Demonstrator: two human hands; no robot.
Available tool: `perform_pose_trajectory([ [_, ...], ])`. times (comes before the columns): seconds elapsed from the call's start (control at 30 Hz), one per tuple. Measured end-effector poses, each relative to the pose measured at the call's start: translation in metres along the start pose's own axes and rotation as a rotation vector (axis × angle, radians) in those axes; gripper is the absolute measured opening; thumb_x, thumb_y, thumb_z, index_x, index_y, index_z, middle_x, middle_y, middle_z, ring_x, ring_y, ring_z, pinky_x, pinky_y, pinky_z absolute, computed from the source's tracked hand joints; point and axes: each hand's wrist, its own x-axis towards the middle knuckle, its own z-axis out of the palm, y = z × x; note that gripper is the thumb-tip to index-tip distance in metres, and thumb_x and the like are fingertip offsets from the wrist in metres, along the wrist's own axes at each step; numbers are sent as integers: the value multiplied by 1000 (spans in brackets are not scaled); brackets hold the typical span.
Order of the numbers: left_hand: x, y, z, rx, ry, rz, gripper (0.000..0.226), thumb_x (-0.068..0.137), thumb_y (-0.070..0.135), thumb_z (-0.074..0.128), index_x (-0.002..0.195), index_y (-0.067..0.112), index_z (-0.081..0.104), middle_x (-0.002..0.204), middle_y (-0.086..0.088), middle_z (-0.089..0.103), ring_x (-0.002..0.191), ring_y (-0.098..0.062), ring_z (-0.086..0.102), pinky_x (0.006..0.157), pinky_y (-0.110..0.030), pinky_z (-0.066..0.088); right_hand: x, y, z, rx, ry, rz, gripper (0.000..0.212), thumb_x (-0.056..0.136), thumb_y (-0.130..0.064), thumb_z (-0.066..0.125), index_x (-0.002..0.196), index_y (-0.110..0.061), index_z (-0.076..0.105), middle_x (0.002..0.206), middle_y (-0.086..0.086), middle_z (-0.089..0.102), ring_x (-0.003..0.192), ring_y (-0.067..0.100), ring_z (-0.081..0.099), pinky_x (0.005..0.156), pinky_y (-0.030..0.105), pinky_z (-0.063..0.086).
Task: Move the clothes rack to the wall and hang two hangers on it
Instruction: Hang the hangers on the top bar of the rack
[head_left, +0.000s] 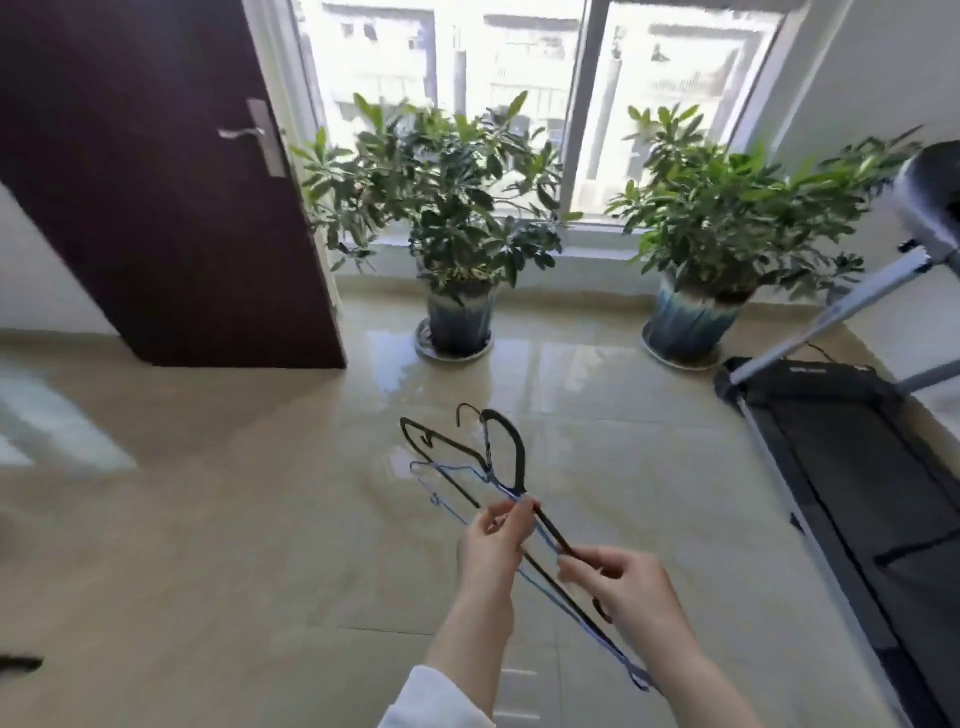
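Observation:
I hold two thin hangers together over the tiled floor, a black hanger (511, 447) and a blue hanger (452, 475), their hooks pointing away from me. My left hand (493, 545) pinches them near the neck. My right hand (623, 587) grips the black hanger's lower bar a little closer to me. The far ends of both hangers run down past my right wrist. No clothes rack is in view.
A dark brown door (156, 182) stands open at the left. Two potted plants (457, 208) (727, 218) sit on the floor below the window. A treadmill (857, 467) fills the right side. Glossy beige tiles (260, 519) spread in front of me.

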Motion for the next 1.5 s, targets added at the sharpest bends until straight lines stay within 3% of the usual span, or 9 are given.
perform_pose_trajectory([
  [0.07,-6,30,-45,-83,41,44,22,86,24,60,104,11,56,88,2,63,81,-3,58,69,-19,42,1,-33,41,-63,-78,-52,16,75,-18,72,63,-29,69,45,-17,67,57,7,60,53,14,42],
  [0.17,-17,65,-112,-196,116,100,22,87,23,60,106,13,58,86,5,62,83,-3,58,69,-19,42,-5,-78,102,-143,-208,-123,16,77,-22,70,62,-27,69,46,-22,66,55,-10,61,52,2,43],
  [0.3,-32,100,-195,-362,241,130,2,85,19,62,86,17,62,70,6,61,71,-6,53,60,-19,35,-17,-122,180,-254,-353,-228,20,76,-27,70,58,-35,67,55,-10,72,59,11,61,44,8,37],
  [0.47,-51,135,-289,-596,424,238,19,86,13,59,70,21,56,36,12,57,55,-3,50,45,-11,32,-29,-170,281,-371,-529,-417,14,73,-19,73,64,-27,66,69,7,72,36,-5,49,40,7,34],
  [0.6,-64,163,-352,-698,595,310,17,84,16,63,68,21,58,47,12,61,52,2,54,46,-10,33,-29,-195,349,-440,-614,-568,16,72,-24,74,61,-32,65,71,5,74,49,6,50,52,15,39],
  [0.7,-75,190,-393,-750,717,362,17,83,18,65,66,19,61,52,10,61,59,-4,49,54,-14,34,-31,-226,397,-469,-701,-690,18,75,-28,71,60,-34,64,63,-7,66,51,7,51,47,7,39],
  [1.03,-127,278,-506,-787,1046,584,16,87,23,60,72,19,58,67,4,54,54,-3,42,37,-8,31,-67,-324,547,-409,-1006,-857,11,76,-30,71,65,-27,70,65,1,67,55,11,52,50,17,40],
  [1.37,-181,334,-630,-816,1242,694,18,84,22,63,68,15,61,64,0,52,52,-9,38,52,-17,29,-138,-378,685,-303,-1193,-908,4,80,-28,66,78,-26,67,69,-14,68,67,9,59,54,18,39],
  [1.5,-206,362,-691,-823,1265,745,13,83,22,64,71,16,63,75,-1,59,65,-9,48,64,-22,40,-174,-402,747,-259,-1247,-902,3,80,-27,66,77,-26,65,70,-13,68,73,2,58,58,15,38],
])
